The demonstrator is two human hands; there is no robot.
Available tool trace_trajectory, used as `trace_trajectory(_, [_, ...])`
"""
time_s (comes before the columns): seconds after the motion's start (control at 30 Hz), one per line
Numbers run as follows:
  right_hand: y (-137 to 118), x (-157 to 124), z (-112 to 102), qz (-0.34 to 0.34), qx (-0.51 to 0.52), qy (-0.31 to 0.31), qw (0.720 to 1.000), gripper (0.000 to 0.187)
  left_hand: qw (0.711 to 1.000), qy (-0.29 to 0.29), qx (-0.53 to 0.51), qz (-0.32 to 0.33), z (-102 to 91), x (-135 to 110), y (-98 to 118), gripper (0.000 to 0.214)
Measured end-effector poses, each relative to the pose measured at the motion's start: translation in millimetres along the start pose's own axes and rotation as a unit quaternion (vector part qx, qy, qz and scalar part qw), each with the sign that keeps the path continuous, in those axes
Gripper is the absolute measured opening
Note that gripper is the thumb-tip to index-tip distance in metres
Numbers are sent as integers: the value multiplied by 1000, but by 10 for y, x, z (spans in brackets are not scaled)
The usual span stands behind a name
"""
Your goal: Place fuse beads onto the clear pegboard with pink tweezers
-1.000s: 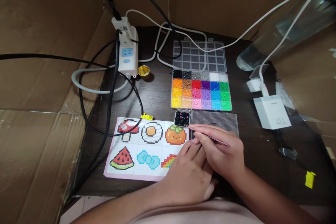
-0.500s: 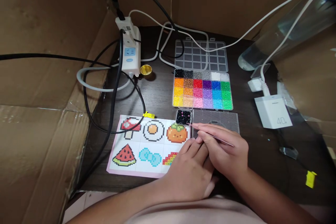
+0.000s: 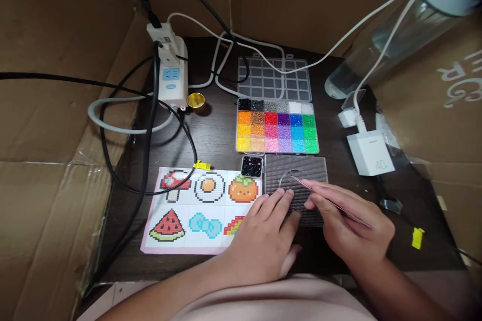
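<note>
Pinched in my right hand (image 3: 356, 218) is a pair of pink tweezers (image 3: 339, 205), their tips over the upper middle of a clear pegboard (image 3: 274, 165). A short dark arc of beads shows near the tips; whether a bead is between them is too small to tell. My left hand (image 3: 269, 230) lies flat with fingers stretched onto the pegboard's lower left part. To the left of the board's top corner sits a small box of black beads (image 3: 251, 166) with a few pink ones. The pattern sheet (image 3: 188, 210), with pixel pictures, lies partly beneath my left hand.
Behind the board stands a sorted bead case (image 3: 277, 126) with its clear lid (image 3: 274, 77) folded back. A power strip (image 3: 172, 75) with looping cables is at left, near a gold round lid (image 3: 196, 101). A white charger (image 3: 371, 152) and a clear bottle (image 3: 361, 60) are at right.
My right hand has moved the tweezers from the small bead box rightward to the pegboard. My hands have drawn apart, uncovering more of the board. The whole view has shifted slightly.
</note>
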State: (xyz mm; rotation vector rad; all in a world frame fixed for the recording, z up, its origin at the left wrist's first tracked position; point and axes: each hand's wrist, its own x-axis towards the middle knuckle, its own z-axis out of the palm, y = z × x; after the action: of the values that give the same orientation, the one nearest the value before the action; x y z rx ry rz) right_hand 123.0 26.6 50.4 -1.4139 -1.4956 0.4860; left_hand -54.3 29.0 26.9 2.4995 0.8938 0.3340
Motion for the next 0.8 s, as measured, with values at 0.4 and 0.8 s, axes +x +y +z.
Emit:
trace_trajectory(0.4, [207,-24,54,93,2,24,995,25,1000,8,22,15,13,23,-22,45])
trace_trajectory(0.8, [187,6,71,114,-3,27,993,23,1000,11,12,12,-5,34,-11,45])
